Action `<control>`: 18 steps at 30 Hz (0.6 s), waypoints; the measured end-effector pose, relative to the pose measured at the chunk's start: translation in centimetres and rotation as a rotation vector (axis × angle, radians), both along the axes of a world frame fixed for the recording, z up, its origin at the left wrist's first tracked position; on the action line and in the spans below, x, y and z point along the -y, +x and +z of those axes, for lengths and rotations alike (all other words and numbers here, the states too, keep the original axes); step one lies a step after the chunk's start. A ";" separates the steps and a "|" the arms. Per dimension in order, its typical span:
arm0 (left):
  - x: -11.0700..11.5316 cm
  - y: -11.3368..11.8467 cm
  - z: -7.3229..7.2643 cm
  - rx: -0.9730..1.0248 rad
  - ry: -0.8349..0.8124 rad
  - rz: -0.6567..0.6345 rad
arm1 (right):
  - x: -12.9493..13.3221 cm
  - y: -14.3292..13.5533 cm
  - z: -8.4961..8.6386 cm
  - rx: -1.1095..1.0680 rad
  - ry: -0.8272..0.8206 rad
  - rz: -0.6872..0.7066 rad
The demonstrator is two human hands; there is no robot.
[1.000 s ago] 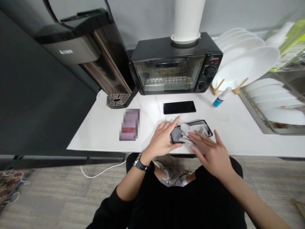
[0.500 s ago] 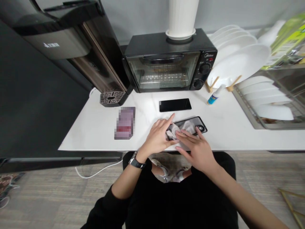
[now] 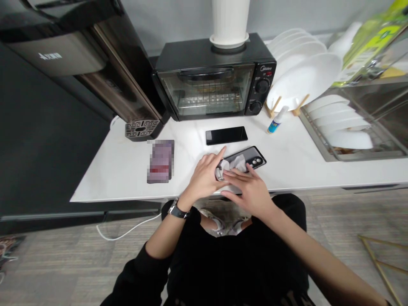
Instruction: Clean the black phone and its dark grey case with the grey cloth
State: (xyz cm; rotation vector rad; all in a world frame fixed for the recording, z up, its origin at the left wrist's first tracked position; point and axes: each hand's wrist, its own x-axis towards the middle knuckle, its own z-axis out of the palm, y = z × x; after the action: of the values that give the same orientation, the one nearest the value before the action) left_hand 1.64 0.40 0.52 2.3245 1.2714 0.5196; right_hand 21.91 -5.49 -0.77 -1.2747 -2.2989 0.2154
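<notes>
A clear phone case with a black rim (image 3: pixel 259 155) lies slanted on the counter near its front edge, its round camera openings at the right end. My left hand (image 3: pixel 204 175) grips the case's left end between thumb and fingers. Over the case, the fingers of my right hand (image 3: pixel 250 192) press a crumpled white tissue (image 3: pixel 238 163) against it; part of the tissue lies under the fingers. Just behind sits a black smartphone (image 3: pixel 227 135), screen up. A small spray bottle with a blue label (image 3: pixel 274 125) stands farther right.
A toaster oven (image 3: pixel 204 55) bearing a white pot (image 3: pixel 230 21) stands at the back. To the left are a drink dispenser (image 3: pixel 127 93) and a blurred-out purple package (image 3: pixel 161 161). White plates (image 3: pixel 306 83) and a sink (image 3: pixel 321 144) with bowls are at right.
My right hand has slid slightly left along the phone case with the tissue, uncovering more of the camera openings. My left hand keeps its hold. The whole view has shifted a little.
</notes>
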 end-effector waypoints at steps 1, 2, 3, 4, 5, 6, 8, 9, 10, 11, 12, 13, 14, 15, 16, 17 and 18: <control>0.1 0.1 0.1 0.002 -0.002 0.000 | 0.0 1.8 -0.1 0.021 0.014 -0.026; 0.1 0.2 0.1 0.001 0.000 0.003 | -0.1 3.5 -0.2 0.048 0.034 -0.070; 0.2 0.3 0.1 -0.002 0.008 0.006 | -0.4 5.0 -0.3 0.077 0.058 -0.125; 0.2 0.4 0.1 -0.007 0.018 0.008 | -0.7 5.9 -0.4 0.103 0.080 -0.180; 0.2 0.4 0.1 -0.010 0.028 0.008 | -1.1 6.2 -0.5 0.121 0.096 -0.227; 0.2 0.4 0.1 -0.010 0.039 0.010 | -1.4 5.9 -0.6 0.130 0.106 -0.262; 0.1 0.4 -0.1 -0.008 0.049 0.005 | -1.7 3.5 -0.9 0.118 0.108 -0.258; 0.1 0.3 -0.1 -0.010 0.048 -0.002 | -1.6 1.8 -0.9 0.099 0.099 -0.217; 0.1 0.2 -0.2 -0.015 0.043 -0.008 | -1.5 0.2 -1.0 0.075 0.084 -0.163; 0.0 0.2 -0.2 -0.023 0.037 -0.014 | -1.3 -1.3 -1.0 0.051 0.065 -0.104; 0.0 0.2 -0.2 -0.033 0.031 -0.016 | -1.1 -2.2 -0.9 0.030 0.046 -0.051; 0.0 0.1 -0.2 -0.040 0.024 -0.014 | -1.0 -2.6 -0.8 0.017 0.030 -0.012; 0.0 0.1 -0.1 -0.042 0.019 -0.007 | -1.0 -2.3 -0.7 0.014 0.022 0.005; 0.0 0.2 0.0 -0.039 0.018 0.000 | -1.2 -1.4 -0.6 0.020 0.024 0.000; 0.0 0.2 0.0 -0.033 0.020 0.006 | -1.4 -0.1 -0.5 0.034 0.035 -0.026; 0.0 0.3 0.1 -0.026 0.024 0.010 | -1.7 1.6 -0.4 0.053 0.054 -0.072; 0.1 0.4 0.2 -0.021 0.028 0.013 | -2.0 3.2 -0.3 0.071 0.077 -0.136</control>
State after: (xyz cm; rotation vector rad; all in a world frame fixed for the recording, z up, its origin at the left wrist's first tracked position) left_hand 2.01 0.33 0.69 2.3515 1.2978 0.5223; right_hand 25.16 -3.52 -1.08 -1.4132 -2.2457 0.0353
